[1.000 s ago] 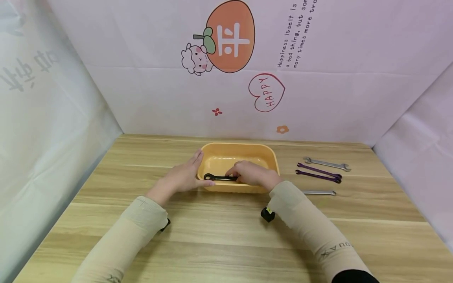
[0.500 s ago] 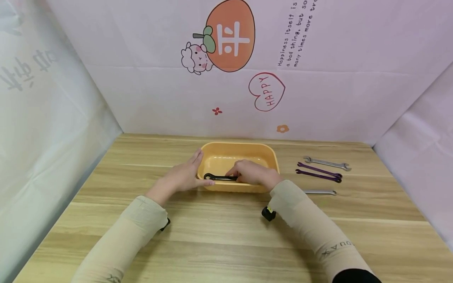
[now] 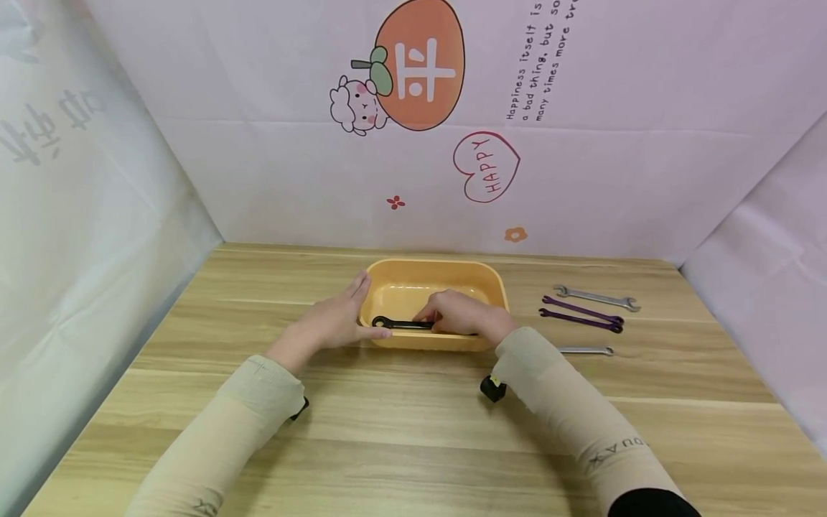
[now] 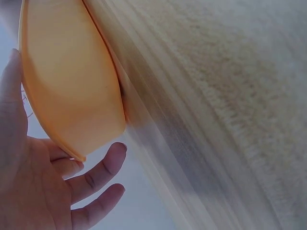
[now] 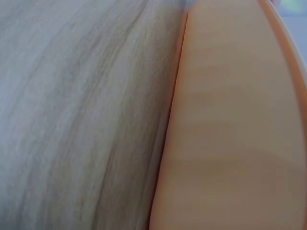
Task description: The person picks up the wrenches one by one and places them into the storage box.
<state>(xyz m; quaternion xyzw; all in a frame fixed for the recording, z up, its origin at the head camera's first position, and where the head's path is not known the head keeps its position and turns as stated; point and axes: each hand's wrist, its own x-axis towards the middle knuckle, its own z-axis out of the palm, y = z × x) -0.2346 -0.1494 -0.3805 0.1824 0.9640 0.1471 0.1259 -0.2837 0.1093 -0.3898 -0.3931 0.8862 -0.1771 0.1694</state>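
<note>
A yellow plastic box (image 3: 439,343) stands near the back of the table. My left hand (image 3: 332,320) holds its left end, thumb on the front rim and fingers at the end wall. In the left wrist view, the fingers (image 4: 96,177) bend about the box's corner. Inside the box, along the front wall, lies a black wrench (image 3: 402,324) with a ring end at the left. My right hand (image 3: 461,313) reaches in and pinches this wrench, covering its right part. The right wrist view shows only the box's outer wall (image 5: 235,120) and the tabletop.
Right of the box lie a silver open-ended wrench (image 3: 597,297), two purple wrenches (image 3: 584,310) and another silver wrench (image 3: 586,351), partly hidden by the right sleeve. The wooden table (image 3: 388,431) ends at a printed white backdrop (image 3: 291,179).
</note>
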